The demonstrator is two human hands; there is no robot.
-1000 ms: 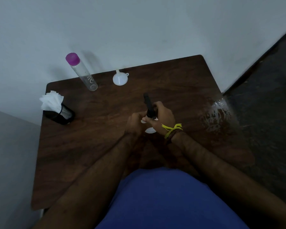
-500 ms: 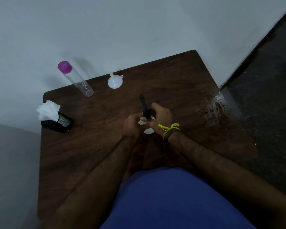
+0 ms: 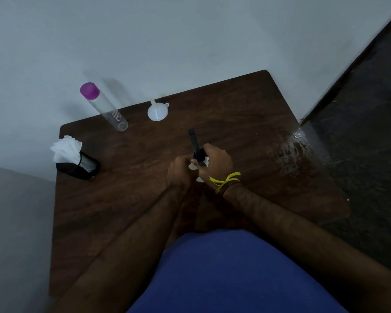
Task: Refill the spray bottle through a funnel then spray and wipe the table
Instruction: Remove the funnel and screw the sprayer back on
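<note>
Head view — both hands (image 3: 199, 168) hide spray bottle (image 3: 195, 147) body.

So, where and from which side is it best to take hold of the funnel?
Probably the funnel's narrow spout, pinched from above: it rests on its wide mouth with the spout pointing up toward the wall. The small tab on its rim, on the right, is a second option.

Table (image 3: 127, 199) sits in a wall corner. Back left there's a capped tube (image 3: 104, 108), funnel (image 3: 157, 111) right of it, tissue holder (image 3: 78, 166) at the left edge.
</note>
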